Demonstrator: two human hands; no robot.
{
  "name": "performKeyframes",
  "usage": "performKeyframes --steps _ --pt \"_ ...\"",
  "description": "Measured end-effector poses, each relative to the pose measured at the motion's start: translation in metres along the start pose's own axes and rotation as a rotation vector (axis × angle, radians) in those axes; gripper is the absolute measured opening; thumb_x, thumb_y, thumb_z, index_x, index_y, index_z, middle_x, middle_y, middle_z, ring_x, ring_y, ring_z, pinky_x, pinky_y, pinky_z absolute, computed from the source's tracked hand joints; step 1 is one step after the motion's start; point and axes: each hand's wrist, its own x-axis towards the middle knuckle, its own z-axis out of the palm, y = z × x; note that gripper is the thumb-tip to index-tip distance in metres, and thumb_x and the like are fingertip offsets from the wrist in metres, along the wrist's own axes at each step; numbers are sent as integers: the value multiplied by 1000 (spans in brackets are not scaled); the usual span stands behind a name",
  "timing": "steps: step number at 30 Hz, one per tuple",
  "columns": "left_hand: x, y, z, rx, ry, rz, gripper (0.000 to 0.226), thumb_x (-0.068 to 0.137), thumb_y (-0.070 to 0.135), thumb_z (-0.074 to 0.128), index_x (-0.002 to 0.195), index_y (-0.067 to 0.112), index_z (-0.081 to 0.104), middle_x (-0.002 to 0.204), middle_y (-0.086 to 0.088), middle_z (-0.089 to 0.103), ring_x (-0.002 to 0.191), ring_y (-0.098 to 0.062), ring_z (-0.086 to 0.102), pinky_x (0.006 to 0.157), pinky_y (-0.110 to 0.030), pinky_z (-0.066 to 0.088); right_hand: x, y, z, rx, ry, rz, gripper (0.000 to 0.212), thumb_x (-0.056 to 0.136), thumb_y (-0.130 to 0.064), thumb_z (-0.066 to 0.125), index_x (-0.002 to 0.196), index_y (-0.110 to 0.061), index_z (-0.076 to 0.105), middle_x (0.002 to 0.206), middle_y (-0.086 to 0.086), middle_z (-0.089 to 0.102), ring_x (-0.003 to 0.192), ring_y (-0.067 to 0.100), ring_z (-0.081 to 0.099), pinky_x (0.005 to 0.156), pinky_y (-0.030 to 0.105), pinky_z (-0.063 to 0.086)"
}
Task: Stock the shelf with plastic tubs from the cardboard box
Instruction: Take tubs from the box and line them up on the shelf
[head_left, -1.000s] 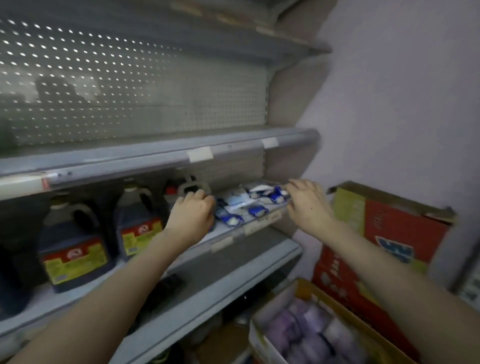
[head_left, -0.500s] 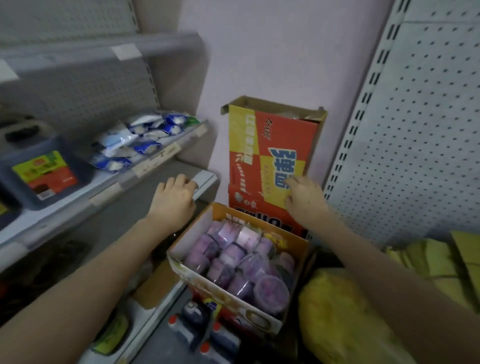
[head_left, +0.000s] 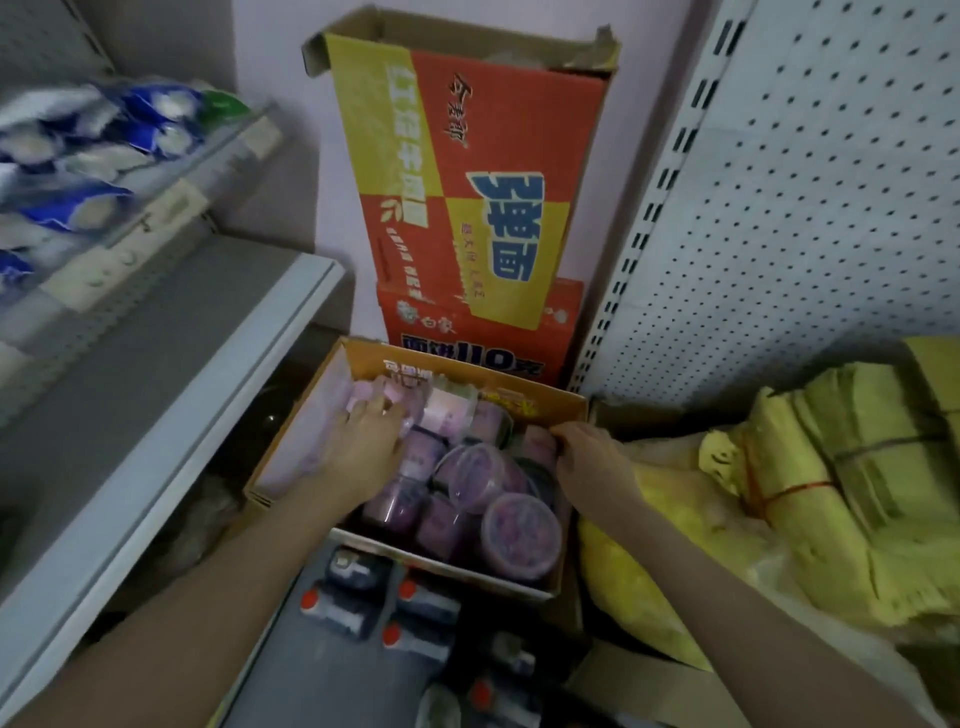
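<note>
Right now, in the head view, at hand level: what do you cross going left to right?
Grey shelf board → left hand → purple plastic tubs between the hands → right hand → yellow sack → tied stack of yellow bags.

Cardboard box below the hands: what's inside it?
Purple plastic tubs, some tipped over, fill the cardboard box. Left hand and right hand reach in among them. Anything beneath the top layer is covered.
</note>
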Motion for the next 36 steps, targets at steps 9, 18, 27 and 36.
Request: performKeyframes --steps 9,18,27,36 --pt "35 -55 78 -134 -13 -68 31 92 18 51 122 15 53 125 -9 54 111 -27 52 92 -38 41 63 -35 85 91 -96 -12 41 83 -10 55 123 -15 56 123 2 58 118 24 49 99 36 39" --pt "106 -100 105 -138 -38 72 77 76 17 74 143 16 36 145 -7 41 128 -27 44 102 -42 42 138 -60 121 80 -125 -13 59 80 -14 67 135 -18 45 139 4 47 129 27 42 106 38 33" --pt "163 -102 135 -30 -169 168 79 79 24 71 145 18 27 153 -4 27 140 -25 26 113 -44 22 184 -64 154 -86 -187 -89 84 74 -28 75 143 -22 28 145 1 36 135 26 28 111 41 21" --pt "168 -118 144 213 -141 170 85 68 48 74 135 14 34 134 -9 36 125 -28 37 107 -39 30 203 -59 174 -166 -254 -101 100 69 -39 77 147 -21 18 148 1 31 140 23 22 117 52 6"
